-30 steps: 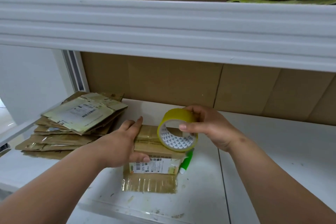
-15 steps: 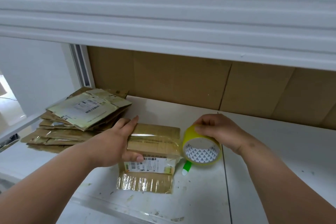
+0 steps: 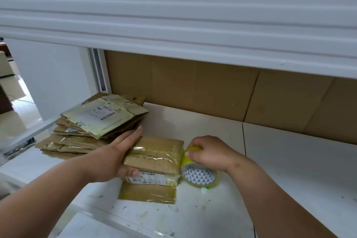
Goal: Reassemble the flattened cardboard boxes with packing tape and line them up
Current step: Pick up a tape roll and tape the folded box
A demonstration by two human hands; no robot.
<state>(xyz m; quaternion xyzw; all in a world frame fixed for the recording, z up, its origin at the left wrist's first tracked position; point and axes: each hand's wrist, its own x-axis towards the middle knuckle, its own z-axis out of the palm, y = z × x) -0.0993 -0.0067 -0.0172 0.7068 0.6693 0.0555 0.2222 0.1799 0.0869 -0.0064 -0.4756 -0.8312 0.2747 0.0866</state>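
Box: a small cardboard box (image 3: pixel 154 157) stands on the white desk (image 3: pixel 289 170), its top flaps closed under glossy tape; a white barcode label shows on its near face; one flap lies flat on the desk toward the camera
Left hand: the left hand (image 3: pixel 114 157) lies against the box's left side, fingers straight along the top edge, thumb on the near face just beside the label; flat, not curled
Right hand: the right hand (image 3: pixel 209 153) grips the tape roll (image 3: pixel 200 173), fingers curled over its upper rim
Tape roll: yellow-green, with a white patterned core; tilted at the box's right side, its lower edge on the desk; tape runs from it onto the box's right edge
Flattened boxes: a stack of flattened boxes (image 3: pixel 96 121) lies at the back left of the desk, just behind the left hand; top one bears a label
Surroundings: a white shelf edge (image 3: pixel 173 21) crosses overhead; brown cardboard (image 3: pixel 193 83) lines the back wall
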